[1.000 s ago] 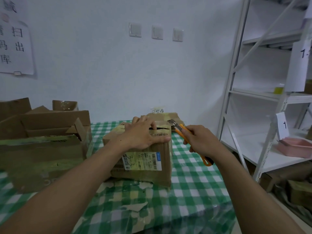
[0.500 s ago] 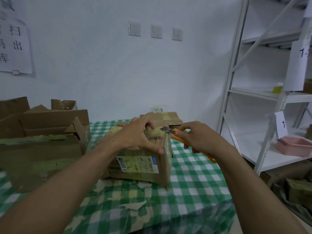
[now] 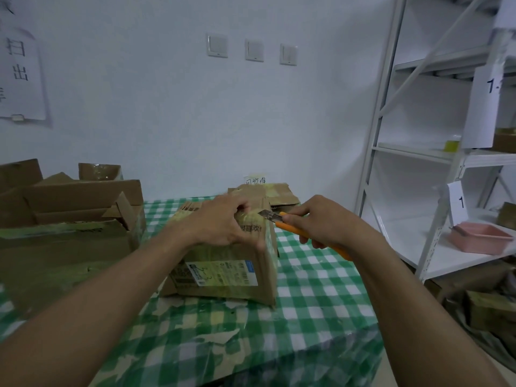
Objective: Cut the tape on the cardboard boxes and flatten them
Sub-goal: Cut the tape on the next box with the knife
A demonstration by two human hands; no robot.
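Note:
A taped cardboard box with a shipping label on its near face stands on the green checked tablecloth. My left hand grips the box's top near edge, fingers curled over it. My right hand holds an orange utility knife. The blade tip touches the tape at the box's top right corner. A flattened box lies behind it.
Open cardboard boxes are piled on the table's left side. A white metal shelf unit stands to the right, with a pink tray on a low shelf. More cardboard lies on the floor at the right.
The box has tipped toward me under my left hand. The knife has come down from above the far box to the top right corner.

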